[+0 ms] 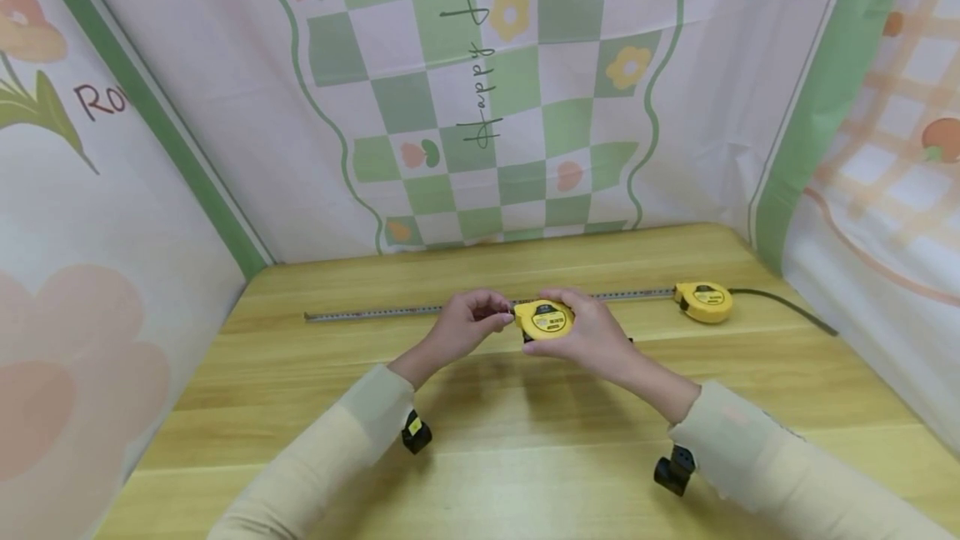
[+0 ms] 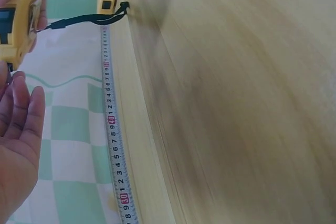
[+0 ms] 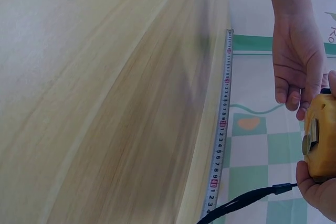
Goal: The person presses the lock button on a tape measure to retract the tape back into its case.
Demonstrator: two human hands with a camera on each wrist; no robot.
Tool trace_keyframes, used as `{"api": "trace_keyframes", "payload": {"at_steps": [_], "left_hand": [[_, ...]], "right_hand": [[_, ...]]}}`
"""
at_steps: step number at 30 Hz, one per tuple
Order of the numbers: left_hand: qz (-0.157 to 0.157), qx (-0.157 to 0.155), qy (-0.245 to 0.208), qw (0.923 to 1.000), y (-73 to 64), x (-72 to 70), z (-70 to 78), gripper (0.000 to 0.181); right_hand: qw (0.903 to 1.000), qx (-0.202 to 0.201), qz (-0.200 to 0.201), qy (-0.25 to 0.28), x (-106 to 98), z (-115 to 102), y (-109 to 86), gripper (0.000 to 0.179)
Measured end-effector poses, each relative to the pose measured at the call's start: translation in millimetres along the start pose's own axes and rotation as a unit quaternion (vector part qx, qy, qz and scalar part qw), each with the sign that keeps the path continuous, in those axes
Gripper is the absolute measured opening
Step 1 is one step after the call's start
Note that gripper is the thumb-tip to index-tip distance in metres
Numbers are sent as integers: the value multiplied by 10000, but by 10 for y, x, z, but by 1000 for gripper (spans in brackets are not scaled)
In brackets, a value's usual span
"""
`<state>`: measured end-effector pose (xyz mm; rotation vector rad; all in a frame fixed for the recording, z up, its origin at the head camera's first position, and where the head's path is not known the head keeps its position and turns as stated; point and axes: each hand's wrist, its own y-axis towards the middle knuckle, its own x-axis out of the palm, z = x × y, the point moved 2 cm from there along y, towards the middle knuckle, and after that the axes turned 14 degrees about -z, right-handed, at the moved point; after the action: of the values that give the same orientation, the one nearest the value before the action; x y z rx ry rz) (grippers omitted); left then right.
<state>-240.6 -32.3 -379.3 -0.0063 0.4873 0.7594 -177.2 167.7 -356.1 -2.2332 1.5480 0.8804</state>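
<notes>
Above the table, my right hand (image 1: 592, 338) grips a yellow tape measure (image 1: 546, 320) by its case, thumb below and fingers over the top. At the case's left side, my left hand (image 1: 467, 325) pinches the small end of its blade with thumb and fingertips; the tip is mostly hidden. A black wrist strap (image 3: 252, 198) hangs from the held case in the right wrist view. Behind the hands, a second yellow tape measure (image 1: 707, 302) lies on the table, its long blade (image 1: 390, 312) drawn out leftward, numbers up.
The wooden table (image 1: 480, 457) has its back edge against a green-and-white checkered cloth (image 1: 450, 107). Printed cloth also hangs at left and right. The second tape measure's black strap (image 1: 787, 307) trails toward the right edge. Black wrist cameras (image 1: 675, 469) sit under both sleeves.
</notes>
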Motion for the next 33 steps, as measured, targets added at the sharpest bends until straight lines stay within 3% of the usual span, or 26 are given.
{"api": "trace_keyframes", "payload": {"at_steps": [33], "left_hand": [[-174,10,-92,9998,-20,19,-4,19]], "right_hand": [[9999,-116,58,-46,32,22,-1,78]]}}
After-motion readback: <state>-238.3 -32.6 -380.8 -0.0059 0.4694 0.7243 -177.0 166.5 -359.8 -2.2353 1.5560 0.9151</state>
